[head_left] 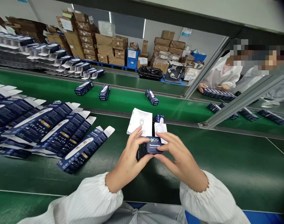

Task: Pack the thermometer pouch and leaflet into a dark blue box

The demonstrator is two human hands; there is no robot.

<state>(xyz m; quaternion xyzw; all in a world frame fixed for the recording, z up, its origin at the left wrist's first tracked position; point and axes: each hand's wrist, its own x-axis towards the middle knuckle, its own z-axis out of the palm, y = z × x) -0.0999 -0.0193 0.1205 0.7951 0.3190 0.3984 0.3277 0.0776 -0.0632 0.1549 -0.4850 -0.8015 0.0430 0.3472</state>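
dark blue thermometer box (152, 146): small carton, white "Thermomètre" text and a logo on the face turned to the camera, far end open. Held just above the green belt (226, 168), gripped from both sides, near-level. White leaflet (140, 122) with a device drawing sticks out past the box's far-left edge; smaller white printed slip (161, 129) sticks out at its far-right. Both papers touching the box, lying roughly flat
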